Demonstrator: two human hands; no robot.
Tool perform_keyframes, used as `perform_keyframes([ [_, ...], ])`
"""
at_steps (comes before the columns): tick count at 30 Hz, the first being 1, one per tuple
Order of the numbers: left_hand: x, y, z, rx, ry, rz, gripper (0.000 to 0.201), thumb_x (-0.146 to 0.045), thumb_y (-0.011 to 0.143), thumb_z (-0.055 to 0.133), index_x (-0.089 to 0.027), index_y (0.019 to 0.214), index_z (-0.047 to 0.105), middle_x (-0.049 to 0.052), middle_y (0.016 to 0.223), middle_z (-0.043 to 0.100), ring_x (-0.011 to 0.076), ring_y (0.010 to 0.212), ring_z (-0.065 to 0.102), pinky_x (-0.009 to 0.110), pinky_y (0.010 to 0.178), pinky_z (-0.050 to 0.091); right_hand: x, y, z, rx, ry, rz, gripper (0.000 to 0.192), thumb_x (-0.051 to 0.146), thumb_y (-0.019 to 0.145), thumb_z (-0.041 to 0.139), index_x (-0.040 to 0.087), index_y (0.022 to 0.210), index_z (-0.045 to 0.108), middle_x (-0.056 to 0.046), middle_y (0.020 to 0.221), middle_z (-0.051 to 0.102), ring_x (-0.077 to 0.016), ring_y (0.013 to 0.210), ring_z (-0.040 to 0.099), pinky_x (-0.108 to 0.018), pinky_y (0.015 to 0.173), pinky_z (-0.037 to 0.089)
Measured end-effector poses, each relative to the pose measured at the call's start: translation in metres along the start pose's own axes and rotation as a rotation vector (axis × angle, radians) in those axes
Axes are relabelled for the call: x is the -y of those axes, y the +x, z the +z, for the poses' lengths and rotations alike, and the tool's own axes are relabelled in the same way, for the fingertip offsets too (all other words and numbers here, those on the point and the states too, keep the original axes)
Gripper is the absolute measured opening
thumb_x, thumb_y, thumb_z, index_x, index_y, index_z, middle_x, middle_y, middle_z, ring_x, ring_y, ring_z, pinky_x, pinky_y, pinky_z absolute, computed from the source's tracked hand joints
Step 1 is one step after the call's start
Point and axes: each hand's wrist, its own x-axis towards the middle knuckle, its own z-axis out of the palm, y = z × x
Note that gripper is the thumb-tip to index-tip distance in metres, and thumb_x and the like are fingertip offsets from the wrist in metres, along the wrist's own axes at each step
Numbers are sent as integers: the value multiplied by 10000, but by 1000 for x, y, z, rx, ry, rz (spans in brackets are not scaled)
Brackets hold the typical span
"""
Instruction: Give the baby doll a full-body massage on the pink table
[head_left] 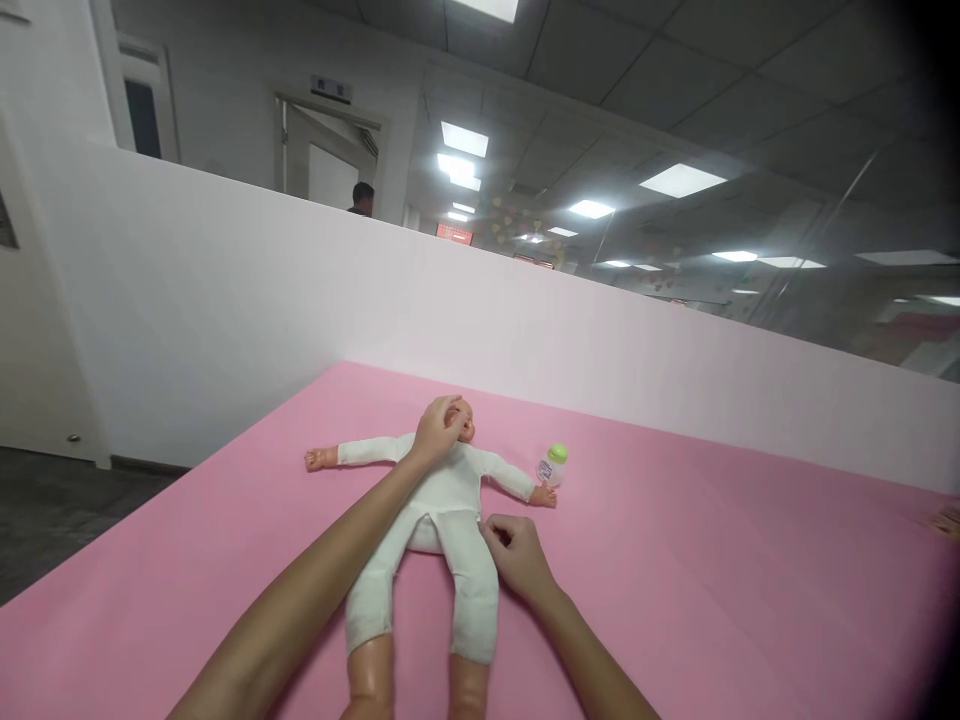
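One baby doll [442,500] lengthwise, head away from you, your left hand [437,432] cupping its face, right hand [517,555] seemingly pinching its white suit, one bottle [552,466] beside.

pink mat [712,560] | small bottle [552,466], green cap, upright | white partition wall [225,300] behind | person's head [362,197] beyond wall

Doll [442,500] dressed in white matt cloth suit, soft and slightly wrinkled; head, hands and lower legs looked smooth, faintly shiny plastic. Mat [675,560] was pink, matt, smooth, foam-like. Bottle [553,466] looked translucent plastic with glossy green cap and paper label. Partition [225,300] appeared white, matt, smooth. Ceiling panels [637,60] seemed grey, matt.
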Motion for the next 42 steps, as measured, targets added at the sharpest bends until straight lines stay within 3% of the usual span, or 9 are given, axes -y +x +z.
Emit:
perform_keyframes([
  [4,8,3,1,52,66,67,404,-250,853,586,-251,1248,669,85,1362,668,268,1315,573,463,1167,415,-1,1,1,-76,5,-34,454,458,933,560,205,571,453,22,578,420,-135,591,364,-286,585,276],
  [8,7,2,-3,87,91,71,283,-219,829,574,-260,1080,698,58,1192,720,253,1175,628,426,1046,496,3,22,-8,-220,2,-90,398,441,935,549,209,613,567,-12,609,533,-173,626,470,-306,621,354],
  [13,13,2,-7,60,114,51,301,-213,867,548,-253,1132,686,70,1230,709,260,1160,637,424,1035,498,16,94,-11,-366,118,-111,265,431,903,552,209,824,675,-66,836,703,-227,799,622,-339,769,485],
  [15,19,4,-7,50,137,41,362,-234,899,538,-242,1239,661,86,1301,684,269,1211,624,440,1075,481,19,129,-5,-430,212,-103,287,419,900,541,201,1012,693,-101,1071,738,-251,1006,662,-358,918,507],
  [21,31,6,-6,32,165,38,397,-257,958,511,-235,1336,630,95,1361,656,271,1277,597,450,1125,455,1,196,26,-394,262,35,529,418,940,461,149,1369,616,-169,1497,581,-299,1406,521,-440,1183,391],
  [27,32,7,-3,-18,174,40,372,-257,953,539,-224,1304,658,105,1271,656,275,1229,592,455,1089,473,-22,197,47,-275,345,7,685,571,966,441,180,1525,497,-110,1624,462,-254,1507,429,-388,1252,326],
  [32,45,12,-1,-72,174,24,408,-262,951,533,-202,1330,671,114,1201,649,272,1203,594,458,1079,482,-23,193,46,-276,474,30,634,537,931,519,207,1470,572,-85,1578,527,-255,1473,473,-383,1239,358],
  [38,62,15,0,-50,46,-106,483,-280,988,471,-180,1443,599,142,1555,511,285,1478,446,491,1250,346,-18,202,48,-235,467,11,583,496,870,619,250,1399,637,-57,1551,560,-267,1467,484,-401,1249,347],
  [42,65,13,-2,34,-28,-140,528,-228,979,423,-163,1488,551,129,1595,489,251,1519,409,460,1292,290,-16,217,52,-296,481,62,502,449,850,601,227,1291,697,-80,1438,656,-278,1380,569,-410,1207,399],
])
